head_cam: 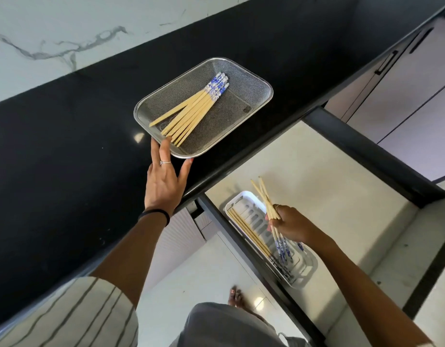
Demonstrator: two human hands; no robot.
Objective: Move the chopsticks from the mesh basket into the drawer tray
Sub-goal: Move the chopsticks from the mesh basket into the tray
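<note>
A steel mesh basket (244,96) sits on the black counter, with several bamboo chopsticks (191,111) with blue-and-white patterned tops fanned out inside it. My left hand (164,181) rests on the basket's near rim, fingers spread, one fingertip touching the chopstick tips. Below, in the open drawer, lies a white slotted tray (244,199) with a few chopsticks (249,231) lying along its left side. My right hand (291,226) hovers over that tray, shut on a small bunch of chopsticks (265,196) whose thin tips point up and away.
The black counter (66,146) runs diagonally, its front edge just past the basket. The drawer (329,184) has a pale floor and dark walls. Grey cabinet fronts with dark handles (389,61) are at the right. A bare foot (237,296) stands on the floor below.
</note>
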